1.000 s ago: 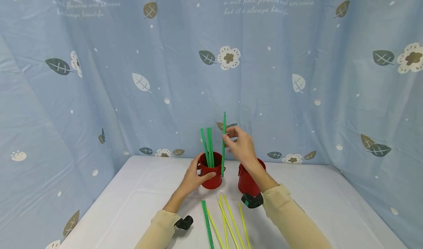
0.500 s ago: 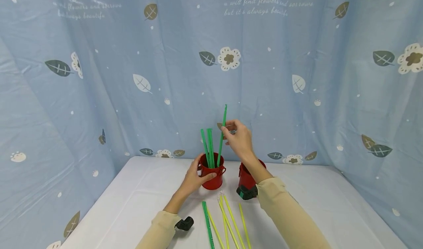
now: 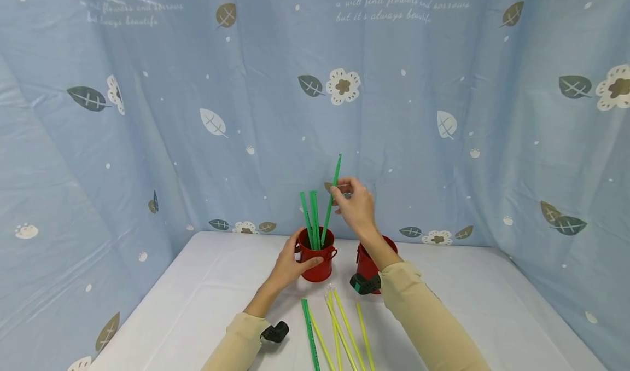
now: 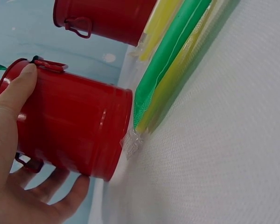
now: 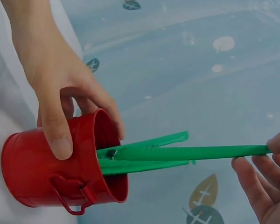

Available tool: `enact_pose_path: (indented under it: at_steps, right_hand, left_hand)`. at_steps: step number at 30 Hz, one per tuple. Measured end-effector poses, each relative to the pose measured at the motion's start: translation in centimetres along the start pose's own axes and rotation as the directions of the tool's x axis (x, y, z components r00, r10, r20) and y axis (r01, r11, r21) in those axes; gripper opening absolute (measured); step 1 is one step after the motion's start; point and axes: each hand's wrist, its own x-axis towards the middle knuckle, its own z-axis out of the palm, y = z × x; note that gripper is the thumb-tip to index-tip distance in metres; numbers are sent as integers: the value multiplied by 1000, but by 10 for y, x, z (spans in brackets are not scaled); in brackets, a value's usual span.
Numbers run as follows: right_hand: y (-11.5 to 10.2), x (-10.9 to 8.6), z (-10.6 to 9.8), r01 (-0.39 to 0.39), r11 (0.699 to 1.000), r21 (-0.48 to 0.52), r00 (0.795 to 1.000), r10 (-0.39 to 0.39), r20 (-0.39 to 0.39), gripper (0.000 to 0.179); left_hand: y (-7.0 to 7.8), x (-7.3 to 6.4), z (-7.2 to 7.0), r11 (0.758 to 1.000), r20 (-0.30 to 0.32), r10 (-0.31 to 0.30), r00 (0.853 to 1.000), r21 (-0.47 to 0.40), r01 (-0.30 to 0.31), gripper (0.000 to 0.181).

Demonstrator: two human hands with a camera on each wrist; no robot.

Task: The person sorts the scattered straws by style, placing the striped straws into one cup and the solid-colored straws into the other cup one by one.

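Note:
My left hand holds a small red metal bucket upright, thumb across its front and fingers round the side. Several green wrapped straws stand inside it. Above the bucket, my right hand pinches another green straw between thumb and fingers near its upper part. That straw leans to the right, its lower end inside the bucket mouth, as the right wrist view shows with the held straw. The bucket's wire handle hangs at its side.
A second red bucket stands to the right, partly behind my right forearm; its inside is mostly hidden. In front lie a green straw and several yellow straws on the white table. A patterned blue curtain hangs behind.
The straw in my right hand has moved up and left from beside the bucket, and its lower end has come down into the bucket mouth. The left hand keeps holding the bucket.

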Motion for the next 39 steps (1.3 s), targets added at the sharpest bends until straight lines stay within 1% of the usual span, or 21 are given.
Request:
enact_pose_path:
  at_steps: [4, 9, 11, 16, 22, 25, 31, 35, 39]
  right_hand:
    - [4, 1, 3, 8, 1000, 3, 1000, -8, -7, 22]
    - [16, -3, 9, -29, 1000, -4, 1000, 29, 10, 20]
    - [21, -6, 13, -40, 999, -21, 999, 41, 14, 19]
    - [31, -12, 22, -39, 996, -75, 999, 42, 35, 21]
    - [39, -21, 30, -84, 991, -102, 994, 91, 65, 24]
    - [40, -23, 31, -100, 991, -89, 992, 106, 71, 22]
    - [40, -24, 31, -96, 993, -72, 992, 102, 75, 22]
    - [39, -25, 29, -94, 993, -69, 991, 100, 84, 21]
    - [39, -27, 27, -81, 993, -83, 991, 89, 98, 17]
  left_hand:
    - [2, -1, 0, 1000, -2, -4, 1000, -4, 4, 93]
    - [3, -1, -1, 1000, 5, -11, 1000, -2, 11, 93]
    - [2, -1, -1, 1000, 7, -14, 1000, -2, 14, 93]
    - [2, 0, -1, 1000, -1, -7, 1000, -9, 7, 93]
    - [2, -1, 0, 1000, 4, 2, 1000, -19, -2, 93]
    - [0, 0, 0, 1000, -1, 12, 1000, -10, -12, 92]
    - [-1, 1, 1, 1000, -11, 28, 1000, -1, -28, 91]
    - [-2, 1, 1, 1000, -12, 29, 1000, -8, -29, 92]
    - [-2, 0, 1, 1000, -8, 25, 1000, -7, -25, 92]
